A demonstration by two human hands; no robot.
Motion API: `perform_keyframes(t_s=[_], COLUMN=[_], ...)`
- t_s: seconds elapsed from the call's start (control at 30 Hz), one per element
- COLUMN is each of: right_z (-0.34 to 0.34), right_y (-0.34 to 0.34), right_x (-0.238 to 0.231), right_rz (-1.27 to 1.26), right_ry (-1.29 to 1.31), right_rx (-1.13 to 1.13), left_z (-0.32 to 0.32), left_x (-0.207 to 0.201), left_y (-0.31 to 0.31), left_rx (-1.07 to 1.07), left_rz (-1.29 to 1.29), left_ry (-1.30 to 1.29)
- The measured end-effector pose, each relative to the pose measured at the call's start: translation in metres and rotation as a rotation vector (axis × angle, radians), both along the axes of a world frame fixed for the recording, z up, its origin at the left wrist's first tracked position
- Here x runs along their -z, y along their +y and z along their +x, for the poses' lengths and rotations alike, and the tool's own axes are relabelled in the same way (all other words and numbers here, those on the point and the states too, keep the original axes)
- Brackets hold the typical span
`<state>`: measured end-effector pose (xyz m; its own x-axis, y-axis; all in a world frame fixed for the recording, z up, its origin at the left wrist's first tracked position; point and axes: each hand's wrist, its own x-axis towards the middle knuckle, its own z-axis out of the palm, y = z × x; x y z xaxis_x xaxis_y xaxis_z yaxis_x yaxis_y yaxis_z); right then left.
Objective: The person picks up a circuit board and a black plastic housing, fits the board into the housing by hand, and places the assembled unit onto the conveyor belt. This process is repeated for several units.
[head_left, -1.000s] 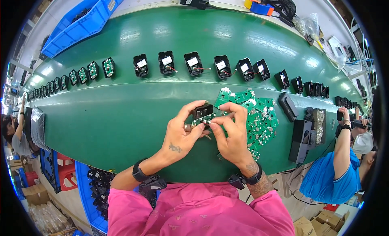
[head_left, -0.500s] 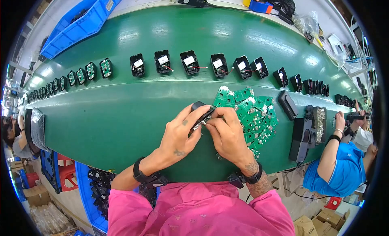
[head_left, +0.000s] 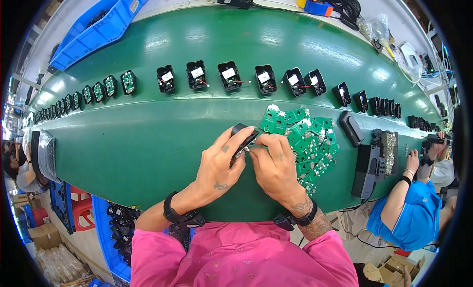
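Observation:
My left hand (head_left: 219,161) is closed around a small black plastic housing (head_left: 240,131), tilted with its open side toward the right. Close against that side, my right hand (head_left: 274,161) has its thumb and fingers pinched together at the edge; whatever they hold is too small and hidden to make out. Just beyond the right hand lies a loose pile of green circuit boards (head_left: 301,134). Farther off, a row of open black housings (head_left: 230,76) stands along the table, several with a white block inside and thin red leads.
Housings fitted with green boards (head_left: 128,82) line the left. A black case (head_left: 350,128) and a dark grey device (head_left: 366,168) lie right of the boards. A blue crate (head_left: 98,33) stands at the back left. At far right, a co-worker in a blue shirt (head_left: 409,208) works.
My right hand has shifted slightly and its fingers curl in more beside the housing. My left hand stays nearly still. The co-worker at right has moved their arms.

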<state>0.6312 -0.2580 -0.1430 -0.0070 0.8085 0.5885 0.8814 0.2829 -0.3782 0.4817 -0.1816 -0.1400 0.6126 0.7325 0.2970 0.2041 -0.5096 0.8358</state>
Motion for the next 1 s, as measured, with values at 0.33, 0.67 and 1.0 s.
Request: perform_keyframes(t_s=[0.33,0.67,1.0], right_z=[-0.002,0.001,0.006], right_y=[-0.004,-0.007,-0.005], right_x=[-0.002,-0.008,0.003], right_rz=[-0.050,-0.218,-0.026], right_ry=[0.371,0.544,0.250], right_rx=[0.004,-0.044,-0.050], left_z=[0.000,0.001,0.002], left_x=[-0.013,-0.009,-0.004], left_y=[-0.004,-0.005,0.000], left_rx=[0.040,0.042,0.066], left_rz=[-0.174,-0.237,-0.067], left_ry=[-0.120,-0.165,-0.052])
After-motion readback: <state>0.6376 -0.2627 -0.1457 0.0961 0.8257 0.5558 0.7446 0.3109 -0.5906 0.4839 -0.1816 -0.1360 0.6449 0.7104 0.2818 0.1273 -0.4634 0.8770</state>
